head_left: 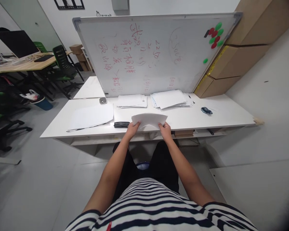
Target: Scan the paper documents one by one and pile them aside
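Note:
My left hand [133, 129] and my right hand [165, 131] each pinch one side of a white sheaf of paper [149, 119], which bows between them above the desk's front edge. Whether it is one sheet or a few, I cannot tell. Right beside my left hand lies a black stapler [121, 124]. Beyond the held paper, a stack of paper [132, 101] rests near the whiteboard, with a looser, uneven paper pile [170, 98] to its right. Flat on the left of the desk is another paper stack [91, 116].
The white desk [221, 115] carries a dark blue tape dispenser [206, 110] at right and a small grey object [102, 100] at left. A whiteboard [154, 70] with red writing leans behind, against stacked cardboard boxes [223, 61]. An office chair [64, 62] and blue bin [43, 103] stand left.

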The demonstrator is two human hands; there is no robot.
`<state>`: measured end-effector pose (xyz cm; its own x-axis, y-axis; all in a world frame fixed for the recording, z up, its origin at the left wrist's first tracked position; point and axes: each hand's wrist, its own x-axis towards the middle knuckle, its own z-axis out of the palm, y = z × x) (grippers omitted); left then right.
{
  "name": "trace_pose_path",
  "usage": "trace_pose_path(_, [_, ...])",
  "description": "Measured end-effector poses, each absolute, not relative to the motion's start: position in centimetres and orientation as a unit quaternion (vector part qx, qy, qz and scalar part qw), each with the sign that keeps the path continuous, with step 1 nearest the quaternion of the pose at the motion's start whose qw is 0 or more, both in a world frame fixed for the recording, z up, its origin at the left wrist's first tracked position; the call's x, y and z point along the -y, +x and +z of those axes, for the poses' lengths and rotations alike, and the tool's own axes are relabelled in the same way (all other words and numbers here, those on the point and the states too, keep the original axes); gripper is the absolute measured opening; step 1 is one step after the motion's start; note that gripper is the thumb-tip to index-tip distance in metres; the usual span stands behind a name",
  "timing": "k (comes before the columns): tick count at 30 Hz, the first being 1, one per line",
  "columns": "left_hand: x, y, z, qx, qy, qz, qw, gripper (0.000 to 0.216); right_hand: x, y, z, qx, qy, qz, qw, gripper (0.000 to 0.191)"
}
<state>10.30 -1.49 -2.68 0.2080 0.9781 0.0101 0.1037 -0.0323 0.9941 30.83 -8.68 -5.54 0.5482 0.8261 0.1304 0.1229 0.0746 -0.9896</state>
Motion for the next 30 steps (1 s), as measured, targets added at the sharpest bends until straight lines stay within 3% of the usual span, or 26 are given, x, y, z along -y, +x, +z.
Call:
trace_pose_path(6, [1.3,9.0,-0.6,-0.459,0.659,0.319,0.503,0.041,10.7,32.1,-4.1,0.462,-0.658,0.236,0.546,0.033])
trace_pose_path(12, [1.6,7.1,-0.3,-0.488,0.643,0.28,0.519,0.038,13.2,32.3,-4.6,0.396,-0.608,0.409,0.553,0.035])
trace_pose_path(18, [2.0,4.1,-0.6,-0.548,0.64,0.422,0.333,0.031,16.8,31.2,-7.7,0.245,-0.592,0.475,0.603,0.041])
trace_pose_path(22, [-0.4,3.1,-1.2,-0.536,0.729,0.388,0.175,0.029,17.3,29.8,-8.3,0.202,-0.583,0.496,0.611,0.039])
trace_pose_path(30, [-3.0,3.4,-4.2,-0.584,0.753,0.291,0.08,0.044,15.7,27.4,-6.7,0.212,-0.565,0.509,0.613,0.038])
